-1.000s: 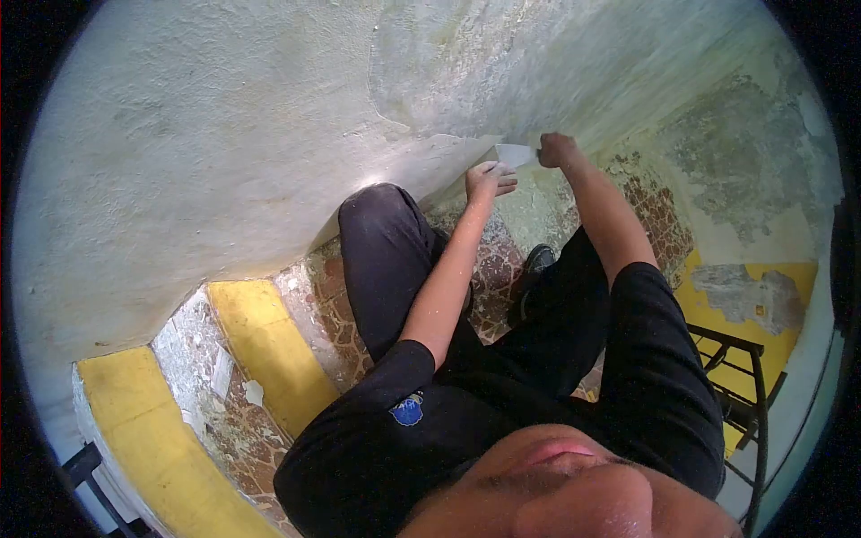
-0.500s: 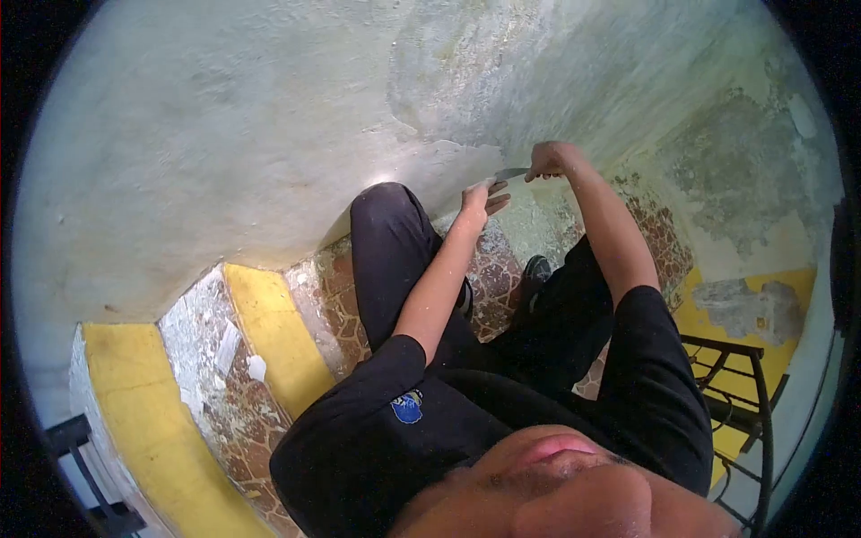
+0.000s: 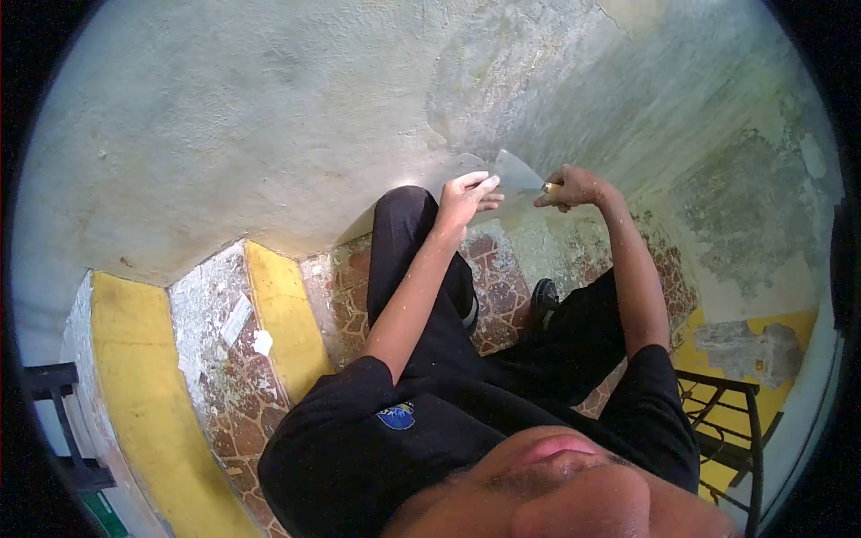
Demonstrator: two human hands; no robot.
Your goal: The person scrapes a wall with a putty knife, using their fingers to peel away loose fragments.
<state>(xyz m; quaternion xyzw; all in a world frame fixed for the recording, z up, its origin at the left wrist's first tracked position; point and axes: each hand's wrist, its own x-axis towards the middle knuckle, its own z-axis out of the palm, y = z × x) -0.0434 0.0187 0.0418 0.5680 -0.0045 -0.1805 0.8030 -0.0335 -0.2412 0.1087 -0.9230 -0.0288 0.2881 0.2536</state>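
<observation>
A putty knife with a flat triangular blade and a pale yellowish handle is in my right hand, whose fingers are closed round the handle. The blade points up and left, close in front of the wall. At its left edge is my left hand, fingers partly bent and apart, with white dust on the fingertips. Behind both hands rises a worn grey-white wall with a rough patch of peeled paint.
Steps with yellow edges descend at the left, strewn with white paint flakes. Brown patterned floor tiles lie under my legs, spattered white. A black metal railing stands at the right, near a yellow wall section with a grey patch.
The putty knife has turned so its blade face shows and its tip points upward. My right hand has shifted down and right; my left hand has moved slightly left. The view has shifted somewhat.
</observation>
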